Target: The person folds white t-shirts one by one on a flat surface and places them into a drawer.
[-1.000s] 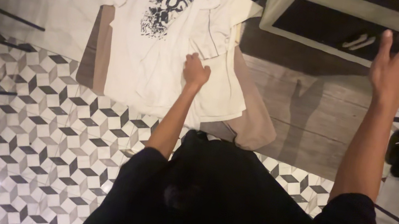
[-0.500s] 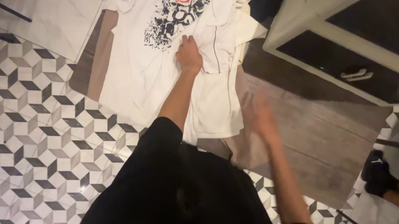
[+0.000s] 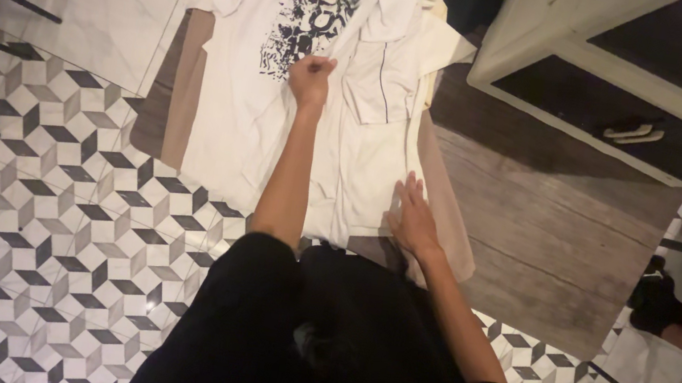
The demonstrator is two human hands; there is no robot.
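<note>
Head view shows the left hand (image 3: 311,79) fisted on the white printed T-shirt (image 3: 289,58), spread over a beige cloth (image 3: 187,78), while the right hand (image 3: 412,216), fingers spread, flattens its lower hem corner; smoothing likely works best outward from the print.

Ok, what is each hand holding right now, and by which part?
The left hand pinches the white printed T-shirt just below its dark print. The right hand lies flat on the garment's lower right edge, gripping nothing.
</note>
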